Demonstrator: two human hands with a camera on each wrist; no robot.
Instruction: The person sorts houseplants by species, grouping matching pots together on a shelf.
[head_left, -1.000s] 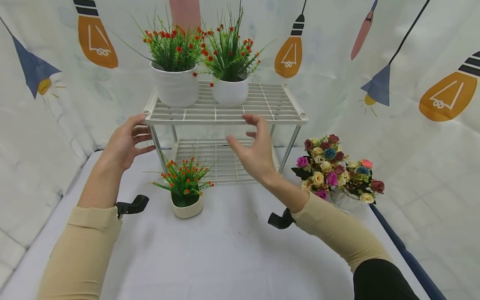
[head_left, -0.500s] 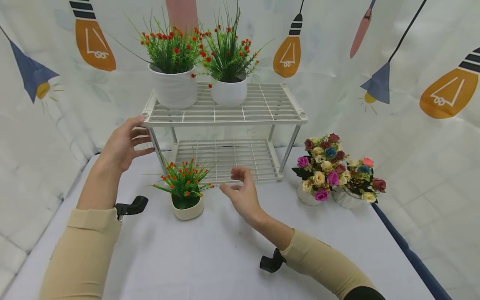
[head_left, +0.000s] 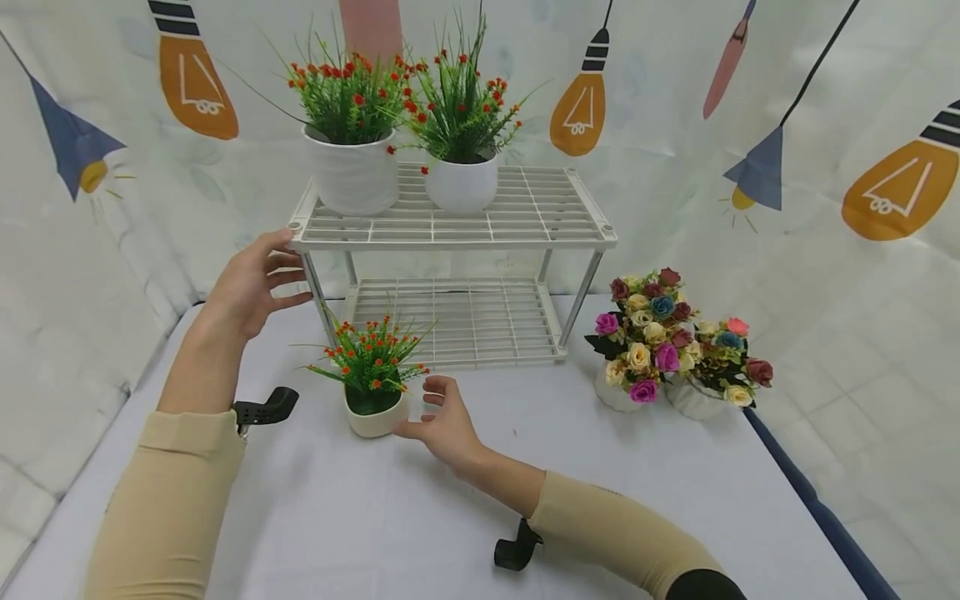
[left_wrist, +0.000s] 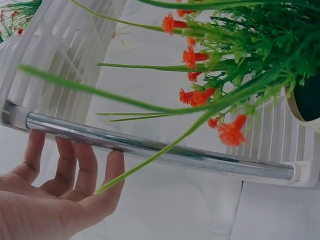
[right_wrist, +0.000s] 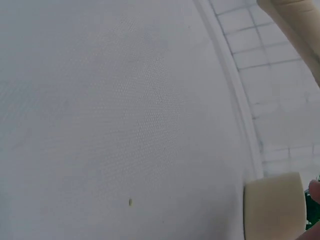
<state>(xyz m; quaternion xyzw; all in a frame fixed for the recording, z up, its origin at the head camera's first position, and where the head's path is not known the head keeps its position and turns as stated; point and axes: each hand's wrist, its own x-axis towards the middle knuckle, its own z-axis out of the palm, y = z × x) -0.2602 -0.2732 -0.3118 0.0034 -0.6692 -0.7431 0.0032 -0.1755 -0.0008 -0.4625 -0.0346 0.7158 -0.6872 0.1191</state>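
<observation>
A two-tier white wire shelf (head_left: pixel 525 208) with silver legs stands on the table. My left hand (head_left: pixel 251 283) is at its front left corner; in the left wrist view, the fingertips touch the metal leg (left_wrist: pixel 165 150). A small cream pot (head_left: pixel 375 419) with a green plant and orange-red flowers (head_left: pixel 372 354) stands in front of the shelf. Beside it is my right hand (head_left: pixel 446 425), its thumb at the pot's right side and its fingers spread. In the right wrist view, the cream pot (right_wrist: pixel 275 207) shows at the lower right; whether the thumb touches it I cannot tell.
Two white pots, a larger one (head_left: pixel 352 177) and a smaller one (head_left: pixel 462 183), hold red-flowered plants on the top tier. Artificial rose bouquets (head_left: pixel 648 337) in white pots stand at the right of the white-clothed table (head_left: pixel 360 517). A patterned curtain hangs behind.
My right hand has come down from before the top tier and moved left to the cream pot. My left hand stays at the shelf's leg.
</observation>
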